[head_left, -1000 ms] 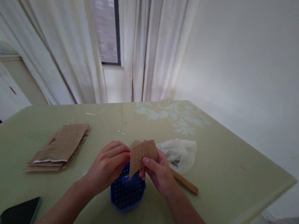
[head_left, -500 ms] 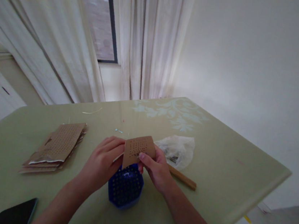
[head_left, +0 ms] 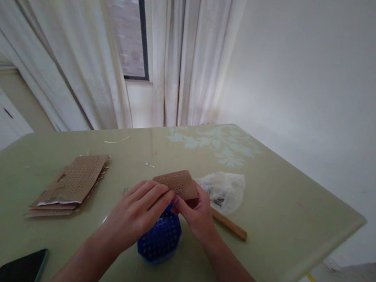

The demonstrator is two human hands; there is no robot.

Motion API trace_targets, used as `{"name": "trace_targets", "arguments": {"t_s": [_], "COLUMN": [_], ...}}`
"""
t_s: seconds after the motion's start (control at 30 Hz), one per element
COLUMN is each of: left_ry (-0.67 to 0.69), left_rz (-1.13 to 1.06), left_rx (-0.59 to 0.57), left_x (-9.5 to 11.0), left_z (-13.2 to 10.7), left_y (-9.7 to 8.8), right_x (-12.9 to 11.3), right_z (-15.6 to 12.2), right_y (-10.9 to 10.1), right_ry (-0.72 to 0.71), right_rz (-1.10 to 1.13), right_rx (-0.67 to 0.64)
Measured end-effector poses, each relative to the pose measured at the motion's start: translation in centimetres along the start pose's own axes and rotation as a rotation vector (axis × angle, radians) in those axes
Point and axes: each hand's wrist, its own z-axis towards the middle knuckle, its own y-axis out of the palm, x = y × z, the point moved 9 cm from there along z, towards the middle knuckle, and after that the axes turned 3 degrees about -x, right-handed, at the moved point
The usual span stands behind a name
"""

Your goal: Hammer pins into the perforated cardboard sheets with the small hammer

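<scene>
My right hand (head_left: 196, 213) grips a small brown perforated board (head_left: 179, 183) by its near edge, tilted almost flat above a blue perforated octagonal container (head_left: 160, 238) on the green table (head_left: 286, 208). My left hand (head_left: 138, 210) reaches across with its fingers stretched together, the tips touching the board's left edge right where the right thumb pinches it. Both hands hover over the blue container and hide its top.
A stack of brown perforated boards (head_left: 71, 184) lies to the left. A crumpled clear plastic bag (head_left: 225, 189) and a wooden stick (head_left: 229, 224) lie right of my hands. A dark phone (head_left: 23, 269) sits at the near left edge. Curtains and a window stand behind.
The board has tipped from nearly upright, facing me, to almost flat. My left hand slid rightward, fingers extending to the board's edge.
</scene>
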Motion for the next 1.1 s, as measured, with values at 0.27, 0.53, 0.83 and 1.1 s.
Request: {"name": "trace_targets", "arguments": {"t_s": [0.27,0.53,0.83,1.1], "left_ry": [0.109,-0.479,-1.041,-1.094], "left_rz": [0.134,-0.226,-0.255,-0.200], "left_rx": [0.051,-0.217,-0.774,-0.701], "left_x": [3.0,-7.2,-18.3,-18.1], "left_z": [0.8,-2.2,-16.4,-16.5], "left_y": [-1.7,-2.0,6.4,8.1], "right_x": [-0.8,-0.5,0.1,1.2], "right_z": [-0.7,0.4,0.4,0.5], "right_y": [-0.2,-3.1,-2.0,-1.6], "right_ry": [-0.053,0.003,0.030,0.088], "right_rz": [-0.122,-0.146,-0.113,0.049], "right_rx": [0.062,0.279,0.192,0.078]}}
